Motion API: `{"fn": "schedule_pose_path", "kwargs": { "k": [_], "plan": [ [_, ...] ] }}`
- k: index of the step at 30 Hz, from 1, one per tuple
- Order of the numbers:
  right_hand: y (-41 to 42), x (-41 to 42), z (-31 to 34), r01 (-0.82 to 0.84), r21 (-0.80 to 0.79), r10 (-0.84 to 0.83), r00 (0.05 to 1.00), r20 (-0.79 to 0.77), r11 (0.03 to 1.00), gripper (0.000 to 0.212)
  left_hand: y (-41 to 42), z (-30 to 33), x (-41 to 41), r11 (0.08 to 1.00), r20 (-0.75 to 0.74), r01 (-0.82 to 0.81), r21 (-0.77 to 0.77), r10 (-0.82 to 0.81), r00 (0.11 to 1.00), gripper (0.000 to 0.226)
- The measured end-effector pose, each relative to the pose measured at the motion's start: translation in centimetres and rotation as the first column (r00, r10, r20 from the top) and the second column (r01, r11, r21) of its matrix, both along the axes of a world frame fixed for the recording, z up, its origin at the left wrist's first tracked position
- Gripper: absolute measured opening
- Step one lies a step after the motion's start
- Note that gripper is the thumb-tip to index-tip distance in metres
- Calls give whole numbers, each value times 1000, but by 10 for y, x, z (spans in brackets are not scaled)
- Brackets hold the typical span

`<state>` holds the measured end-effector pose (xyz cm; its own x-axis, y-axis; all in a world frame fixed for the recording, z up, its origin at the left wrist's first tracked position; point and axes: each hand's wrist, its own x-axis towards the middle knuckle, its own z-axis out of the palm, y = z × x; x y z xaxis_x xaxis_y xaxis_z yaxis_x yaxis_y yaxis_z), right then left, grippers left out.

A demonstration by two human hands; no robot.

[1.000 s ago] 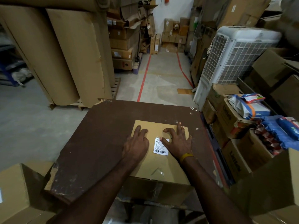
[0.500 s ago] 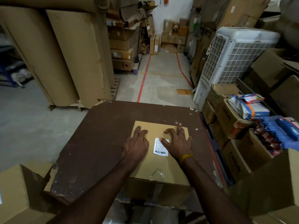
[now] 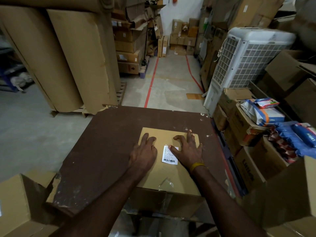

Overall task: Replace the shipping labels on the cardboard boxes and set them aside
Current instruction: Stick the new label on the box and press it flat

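Both the left hand and right hand press spread, ungripping fingers flat on the smooth tan rectangular cardboard box, flanking its white barcoded paper label.

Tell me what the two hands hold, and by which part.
Nothing is gripped. The left hand and right hand rest flat on top of the brown cardboard box, beside its white barcode label.

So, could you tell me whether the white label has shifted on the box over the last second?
No. The label sits at the same spot on the box top, between the left hand and right hand.
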<state>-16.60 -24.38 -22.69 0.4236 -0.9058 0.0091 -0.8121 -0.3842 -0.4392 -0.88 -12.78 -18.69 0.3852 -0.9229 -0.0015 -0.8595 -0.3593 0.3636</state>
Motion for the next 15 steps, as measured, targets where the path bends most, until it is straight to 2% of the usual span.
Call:
{"fn": "schedule_pose_path", "kwargs": {
  "k": [5, 10, 15],
  "plan": [
    [0, 0, 1, 5, 21, -5, 1000, 6, 1000, 34, -2, -2, 1, 1000, -7, 1, -7, -1, 1000, 46],
    [1, 0, 1, -5, 5, 5, 1000, 18, 1000, 41, 0, -1, 0, 1000, 4, -8, -6, 8, 1000, 47],
    [1, 1, 2, 5, 20, -6, 1000, 24, 1000, 30, 0, 0, 0, 1000, 25, 6, -2, -6, 1000, 47]
  ]
}}
